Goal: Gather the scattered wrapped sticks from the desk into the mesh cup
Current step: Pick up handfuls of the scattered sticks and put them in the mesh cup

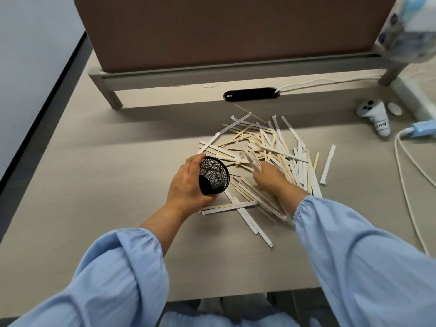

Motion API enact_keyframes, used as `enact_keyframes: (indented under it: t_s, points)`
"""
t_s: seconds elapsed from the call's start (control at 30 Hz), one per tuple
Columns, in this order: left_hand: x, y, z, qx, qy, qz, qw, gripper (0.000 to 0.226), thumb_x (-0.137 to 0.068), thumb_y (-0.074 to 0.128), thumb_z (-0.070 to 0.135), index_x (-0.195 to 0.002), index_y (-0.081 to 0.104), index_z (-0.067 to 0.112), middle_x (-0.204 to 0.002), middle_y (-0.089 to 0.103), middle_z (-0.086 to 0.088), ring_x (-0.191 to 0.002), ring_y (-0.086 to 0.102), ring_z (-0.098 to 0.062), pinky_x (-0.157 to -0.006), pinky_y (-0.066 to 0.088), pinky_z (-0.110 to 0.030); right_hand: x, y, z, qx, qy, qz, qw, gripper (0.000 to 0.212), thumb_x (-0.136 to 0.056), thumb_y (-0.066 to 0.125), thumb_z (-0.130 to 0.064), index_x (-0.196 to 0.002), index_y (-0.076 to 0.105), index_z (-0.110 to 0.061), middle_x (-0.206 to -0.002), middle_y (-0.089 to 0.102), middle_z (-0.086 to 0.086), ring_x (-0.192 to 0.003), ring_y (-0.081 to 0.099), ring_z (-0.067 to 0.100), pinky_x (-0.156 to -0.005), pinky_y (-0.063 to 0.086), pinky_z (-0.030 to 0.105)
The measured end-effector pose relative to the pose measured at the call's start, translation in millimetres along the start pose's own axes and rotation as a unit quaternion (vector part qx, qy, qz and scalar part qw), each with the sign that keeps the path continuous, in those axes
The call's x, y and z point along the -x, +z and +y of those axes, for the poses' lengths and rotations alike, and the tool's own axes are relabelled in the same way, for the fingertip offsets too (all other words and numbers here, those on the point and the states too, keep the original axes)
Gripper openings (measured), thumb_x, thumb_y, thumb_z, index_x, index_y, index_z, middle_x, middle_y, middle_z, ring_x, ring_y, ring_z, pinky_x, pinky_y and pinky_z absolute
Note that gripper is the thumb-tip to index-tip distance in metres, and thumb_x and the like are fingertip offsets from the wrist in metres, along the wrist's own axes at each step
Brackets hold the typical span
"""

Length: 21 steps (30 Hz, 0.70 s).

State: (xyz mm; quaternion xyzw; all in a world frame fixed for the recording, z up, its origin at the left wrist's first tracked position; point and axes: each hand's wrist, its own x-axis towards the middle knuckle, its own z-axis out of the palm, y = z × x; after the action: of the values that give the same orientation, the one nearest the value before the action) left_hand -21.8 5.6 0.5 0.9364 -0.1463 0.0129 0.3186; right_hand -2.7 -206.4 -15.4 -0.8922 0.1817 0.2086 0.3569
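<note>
A black mesh cup [214, 176] is tilted with its mouth toward the pile, and my left hand [188, 182] is wrapped around its side. Its inside looks nearly empty. Several wrapped sticks [271, 149], white paper and bare wood, lie scattered in a loose pile on the beige desk [106, 185], right of the cup. My right hand [269, 173] sits on the pile with its fingers closed on a small blurred bunch of sticks [250, 156], a short way from the cup's mouth. More sticks [238, 206] lie under and in front of both hands.
A brown partition panel on a grey frame [165, 76] stands across the back of the desk, with a black cable slot [251, 94] below it. At the right lie a white controller [377, 119], a white cable [405, 185] and a blue device [422, 129]. One stick [328, 164] lies apart on the right.
</note>
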Motion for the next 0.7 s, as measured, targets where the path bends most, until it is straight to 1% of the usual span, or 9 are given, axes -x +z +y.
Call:
enact_keyframes:
  t_s: [0.07,0.1,0.17,0.27,0.43,0.5,0.53,0.6,0.7]
  points:
    - [-2,2,3,-0.002,-0.007,0.003,1.000,0.096,-0.052,0.084,0.020,-0.134,0.034,0.009,-0.132,0.046,-0.013,-0.118,0.046,-0.031,-0.100,0.038,-0.039,-3,-4,2,-0.067,-0.010,-0.031,0.997,0.032,-0.090,0.048,-0.014,-0.119,0.049,0.000,-0.099,0.058,0.014,-0.076,0.056,0.022,-0.059,0.049,0.030]
    - [-3,3,4,-0.001,-0.012,0.006,1.000,0.097,-0.052,0.085,0.022,-0.134,0.034,0.009,-0.132,0.047,-0.013,-0.118,0.047,-0.031,-0.100,0.038,-0.039,-3,-7,2,-0.090,-0.018,-0.048,0.995,0.031,-0.089,0.053,-0.013,-0.117,0.050,0.000,-0.091,0.058,0.012,-0.069,0.054,0.018,-0.054,0.045,0.025]
    - [-3,6,7,0.001,-0.025,0.015,1.000,0.099,-0.051,0.087,0.025,-0.134,0.035,0.010,-0.130,0.049,-0.012,-0.116,0.048,-0.030,-0.099,0.038,-0.040,-6,-13,0,-0.123,-0.036,-0.053,0.990,0.022,-0.087,0.062,-0.017,-0.104,0.056,-0.004,-0.072,0.053,0.004,-0.056,0.047,0.013,-0.049,0.039,0.022]
    - [-1,9,10,0.002,-0.036,0.022,0.999,0.101,-0.051,0.087,0.025,-0.135,0.034,0.010,-0.130,0.049,-0.012,-0.116,0.048,-0.030,-0.098,0.037,-0.038,-5,-24,-9,-0.210,-0.056,-0.037,0.975,0.017,-0.089,0.061,-0.029,-0.084,0.054,-0.014,-0.064,0.050,0.001,-0.052,0.044,0.012,-0.050,0.042,0.021]
    - [0,9,17,0.017,-0.075,0.022,0.997,0.105,-0.053,0.084,0.020,-0.139,0.024,0.011,-0.130,0.041,-0.015,-0.118,0.043,-0.030,-0.100,0.036,-0.038,2,-40,-34,-0.480,-0.092,-0.057,0.871,0.027,-0.094,0.054,-0.028,-0.069,0.050,-0.016,-0.050,0.049,-0.005,-0.045,0.044,0.008,-0.047,0.042,0.019]
    - [-1,7,20,0.014,-0.088,0.011,0.996,0.106,-0.055,0.082,0.020,-0.141,0.020,0.014,-0.128,0.044,-0.015,-0.118,0.042,-0.030,-0.100,0.033,-0.037,1,-46,-43,-0.537,-0.124,-0.048,0.833,0.034,-0.094,0.053,-0.025,-0.061,0.047,-0.017,-0.041,0.046,-0.008,-0.037,0.041,0.006,-0.043,0.037,0.018]
    - [-1,6,21,0.004,-0.089,0.005,0.996,0.107,-0.056,0.082,0.021,-0.141,0.018,0.015,-0.129,0.045,-0.015,-0.117,0.042,-0.030,-0.099,0.031,-0.037,2,-49,-48,-0.543,-0.143,-0.045,0.826,0.036,-0.094,0.054,-0.022,-0.059,0.046,-0.018,-0.039,0.045,-0.007,-0.035,0.039,0.005,-0.042,0.035,0.019]
    - [-2,6,21,-0.020,-0.087,0.006,0.996,0.108,-0.056,0.082,0.023,-0.142,0.016,0.016,-0.131,0.045,-0.014,-0.117,0.042,-0.031,-0.100,0.029,-0.037,2,-52,-54,-0.514,-0.175,-0.047,0.838,0.037,-0.092,0.056,-0.017,-0.056,0.047,-0.019,-0.038,0.044,-0.008,-0.034,0.038,0.005,-0.041,0.033,0.019]
    - [-3,7,20,-0.036,-0.099,0.030,0.994,0.107,-0.055,0.082,0.025,-0.141,0.019,0.013,-0.130,0.046,-0.013,-0.118,0.043,-0.031,-0.100,0.030,-0.039,2,-50,-54,-0.413,-0.183,-0.049,0.891,0.032,-0.090,0.060,-0.014,-0.059,0.049,-0.016,-0.046,0.046,-0.005,-0.039,0.040,0.006,-0.042,0.037,0.019]
